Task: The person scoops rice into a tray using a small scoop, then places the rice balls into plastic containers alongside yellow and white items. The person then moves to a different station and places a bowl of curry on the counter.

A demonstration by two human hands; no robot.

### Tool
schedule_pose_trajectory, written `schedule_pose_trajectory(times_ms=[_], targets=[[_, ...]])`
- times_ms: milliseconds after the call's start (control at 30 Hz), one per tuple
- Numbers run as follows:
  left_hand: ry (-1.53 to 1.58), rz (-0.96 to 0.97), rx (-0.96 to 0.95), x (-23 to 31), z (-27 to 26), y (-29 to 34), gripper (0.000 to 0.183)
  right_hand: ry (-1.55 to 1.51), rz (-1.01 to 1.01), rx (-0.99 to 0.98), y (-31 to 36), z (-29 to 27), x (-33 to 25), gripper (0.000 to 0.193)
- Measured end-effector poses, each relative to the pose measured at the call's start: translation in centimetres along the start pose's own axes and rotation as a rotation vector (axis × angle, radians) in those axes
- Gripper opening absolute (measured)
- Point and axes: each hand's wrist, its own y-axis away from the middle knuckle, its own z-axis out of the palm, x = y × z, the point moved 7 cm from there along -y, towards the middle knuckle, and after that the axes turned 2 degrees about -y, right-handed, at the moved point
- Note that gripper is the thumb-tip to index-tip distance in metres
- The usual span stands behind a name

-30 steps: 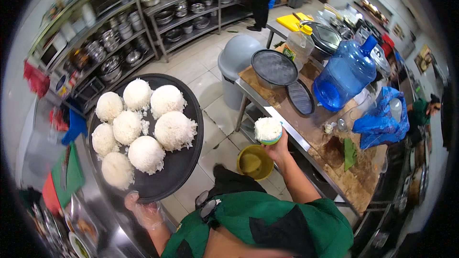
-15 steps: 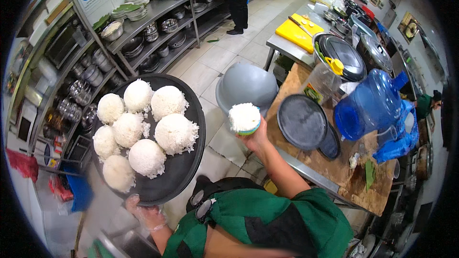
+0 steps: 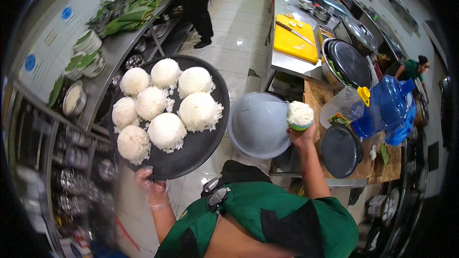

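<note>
My left hand [image 3: 152,182], in a clear plastic glove, grips the near edge of a round black tray [image 3: 203,149]. Several domed rice mounds [image 3: 167,132] sit on this tray, with a bare strip along its right side. On the right, my right hand [image 3: 303,136] is closed around a small cup [image 3: 300,126] with a green and blue side. White rice [image 3: 300,112] fills the cup and heaps above its rim. Between tray and cup, lower down, stands a large grey tub [image 3: 258,131]; the cup overlaps its right edge in the picture.
To the right, a wooden board [image 3: 318,96] bears another black tray [image 3: 340,150], a yellow-capped clear jug [image 3: 343,107] and a blue water bottle [image 3: 382,107]. Beyond lies a yellow cutting board [image 3: 296,43] with a knife [image 3: 294,32]. A person [image 3: 196,7] stands by leaves [image 3: 131,16] at the far-left counter.
The view has turned. Tray and cup both sit farther right in the picture, and the cup has moved from the tub's near side to its right edge. Both hands keep their hold.
</note>
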Motion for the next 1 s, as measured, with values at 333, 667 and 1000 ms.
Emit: schedule_pose_trajectory(times_ms=[333, 667, 1000], targets=[[-0.124, -0.130, 0.021, -6.2, 11.6, -20.3, 0.016, -0.041, -0.183, 0.058, -12.5, 6.6, -2.2, 0.049], [-0.126, -0.246, -0.178, -14.2, 18.1, -36.3, 0.011, -0.253, -0.239, -0.064, -28.8, 17.9, -3.0, 0.046], [-0.276, -0.394, -0.355, -24.9, 30.6, -57.2, 0.009, -0.338, -0.385, 0.175, -38.5, 19.7, -8.7, 0.043]])
